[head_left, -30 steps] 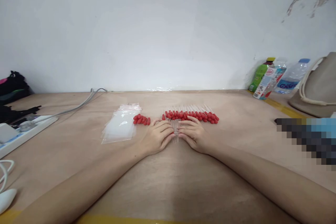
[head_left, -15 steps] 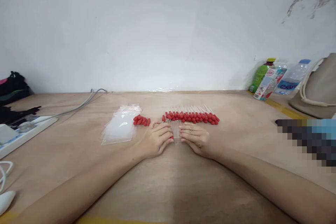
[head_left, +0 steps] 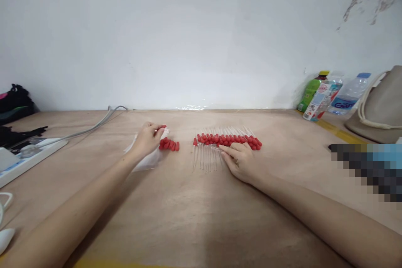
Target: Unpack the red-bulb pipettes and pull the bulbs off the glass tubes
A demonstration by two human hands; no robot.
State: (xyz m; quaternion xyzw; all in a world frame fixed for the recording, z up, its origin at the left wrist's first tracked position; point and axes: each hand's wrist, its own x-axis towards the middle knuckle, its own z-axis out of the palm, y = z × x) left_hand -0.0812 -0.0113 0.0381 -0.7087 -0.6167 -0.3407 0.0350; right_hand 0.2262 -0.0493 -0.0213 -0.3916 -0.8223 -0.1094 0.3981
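A row of clear glass droppers with red rubber bulbs (head_left: 228, 139) lies in the middle of the wooden table (head_left: 194, 213). My right hand (head_left: 238, 157) rests on the droppers' clear stems, fingers pressed together and pointing left. A small heap of loose red bulbs (head_left: 169, 145) lies to the left. My left hand (head_left: 147, 138) is over the stack of clear zip bags (head_left: 150, 160), its fingers curled and pinching at the bags' top edge beside the loose bulbs.
A white power strip (head_left: 28, 155) with a grey cable (head_left: 94, 125) lies at the left, black items behind it. Drink bottles (head_left: 326, 94) and a beige bag (head_left: 380, 106) stand at the back right. A blurred patch covers the right edge.
My left hand left the dropper stems and moved left onto the zip bags. My right hand stayed on the stems, and several stems now show uncovered.
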